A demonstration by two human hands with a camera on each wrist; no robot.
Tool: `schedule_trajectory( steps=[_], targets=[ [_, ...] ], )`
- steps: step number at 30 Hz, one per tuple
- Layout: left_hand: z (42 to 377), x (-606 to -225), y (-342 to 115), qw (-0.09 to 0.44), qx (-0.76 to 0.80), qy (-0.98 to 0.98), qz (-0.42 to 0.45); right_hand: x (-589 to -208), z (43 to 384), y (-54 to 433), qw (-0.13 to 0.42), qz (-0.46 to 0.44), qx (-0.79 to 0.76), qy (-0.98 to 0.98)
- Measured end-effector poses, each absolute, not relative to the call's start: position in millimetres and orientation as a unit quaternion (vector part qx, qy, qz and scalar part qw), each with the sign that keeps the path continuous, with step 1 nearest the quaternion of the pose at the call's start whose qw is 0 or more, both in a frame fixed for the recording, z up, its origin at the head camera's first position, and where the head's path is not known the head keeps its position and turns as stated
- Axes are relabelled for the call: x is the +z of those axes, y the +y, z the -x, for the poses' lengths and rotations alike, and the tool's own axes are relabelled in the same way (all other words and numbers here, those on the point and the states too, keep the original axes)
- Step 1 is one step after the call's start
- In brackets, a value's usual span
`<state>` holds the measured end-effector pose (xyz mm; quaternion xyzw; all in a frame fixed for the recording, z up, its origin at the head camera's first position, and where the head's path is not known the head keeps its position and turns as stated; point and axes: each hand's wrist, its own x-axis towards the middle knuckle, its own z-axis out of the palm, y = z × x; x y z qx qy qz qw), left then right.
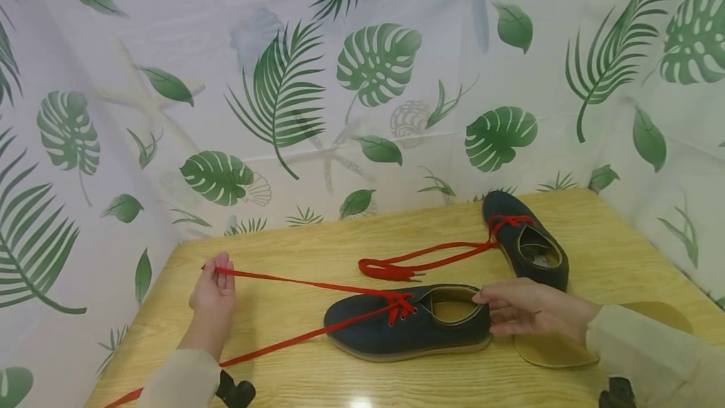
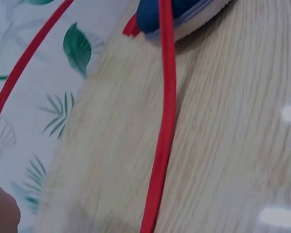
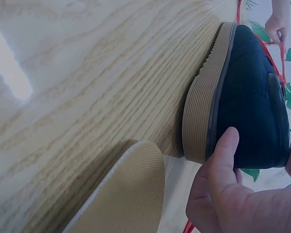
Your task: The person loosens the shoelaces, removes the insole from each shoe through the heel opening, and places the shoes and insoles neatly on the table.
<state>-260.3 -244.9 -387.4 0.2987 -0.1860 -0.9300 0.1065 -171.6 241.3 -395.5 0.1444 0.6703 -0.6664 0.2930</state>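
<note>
A navy shoe (image 1: 362, 335) with a tan sole lies on the table, its toe pointing left. Red lace (image 1: 306, 281) runs from its eyelets to my left hand (image 1: 214, 291), which pinches it above the table at the left. The lace's other side (image 1: 283, 342) slants down past my left forearm; it crosses the left wrist view as a red band (image 2: 169, 87). At the heel, my right hand (image 1: 538, 310) grips the shoe, thumb at the collar. Fingers (image 3: 225, 148) press against the heel's side in the right wrist view.
A second navy shoe (image 1: 512, 238) stands at the back right, its red lace (image 1: 391, 267) looped out leftward over the table. A tan insole (image 1: 552, 351) lies beneath my right forearm. Leaf-patterned cloth (image 1: 374, 162) hangs behind the wooden table (image 1: 306, 383).
</note>
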Motion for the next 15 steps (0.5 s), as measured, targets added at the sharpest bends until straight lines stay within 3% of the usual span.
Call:
schedule_trajectory(
  steps=[10, 15],
  targets=[
    [242.0, -397.8, -300.2, 0.174, -0.915, -0.152, -0.330, -396.5, 172.0, 242.0, 0.291, -0.137, -0.667, 0.672],
    [227.5, -409.8, -328.8, 0.140, -0.921, -0.201, -0.302, -397.0, 172.0, 241.7, 0.292, -0.131, -0.666, 0.674]
  ],
)
